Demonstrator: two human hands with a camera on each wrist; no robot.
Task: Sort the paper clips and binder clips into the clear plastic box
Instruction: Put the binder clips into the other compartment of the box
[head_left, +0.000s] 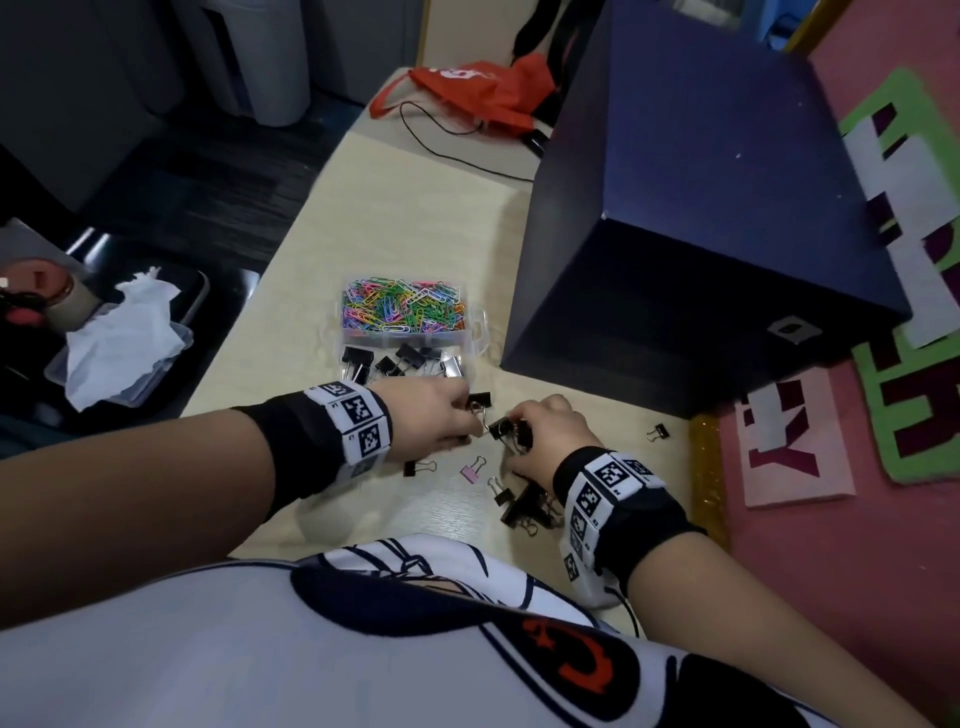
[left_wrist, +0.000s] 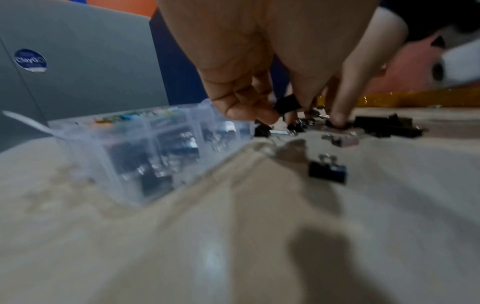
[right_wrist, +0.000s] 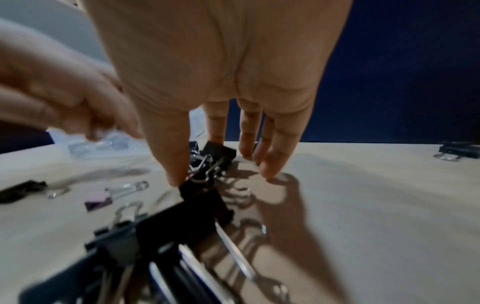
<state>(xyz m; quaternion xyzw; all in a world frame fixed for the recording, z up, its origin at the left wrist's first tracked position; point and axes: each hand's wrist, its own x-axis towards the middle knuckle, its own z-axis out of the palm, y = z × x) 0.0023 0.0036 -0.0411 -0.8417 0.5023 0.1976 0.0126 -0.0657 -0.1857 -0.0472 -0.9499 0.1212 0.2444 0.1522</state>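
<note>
The clear plastic box (head_left: 480, 332) (left_wrist: 135, 164) stands mid-table; coloured paper clips (head_left: 402, 305) fill its far compartment and black binder clips (head_left: 400, 359) lie in the near ones. Just in front of it, my left hand (head_left: 457, 423) (left_wrist: 285, 115) pinches a small black binder clip (head_left: 479, 401) (left_wrist: 287, 106). My right hand (head_left: 519, 431) (right_wrist: 197, 160) meets it, thumb and forefinger closed on a cluster of black binder clips (head_left: 511, 434) (right_wrist: 219, 153). Loose on the table are a pink clip (head_left: 470, 472) (right_wrist: 98, 198) (left_wrist: 345, 140), a black clip (head_left: 415, 467) (left_wrist: 328, 171) and a pile of larger black clips (head_left: 524, 512) (right_wrist: 155, 236).
A big dark blue box (head_left: 701, 208) stands right of the clear box. One small black clip (head_left: 658, 431) (right_wrist: 457, 151) lies apart at the right. A red bag (head_left: 483, 88) and cable lie at the far end. Tissue in a plastic lid (head_left: 119, 338) sits off the table's left edge.
</note>
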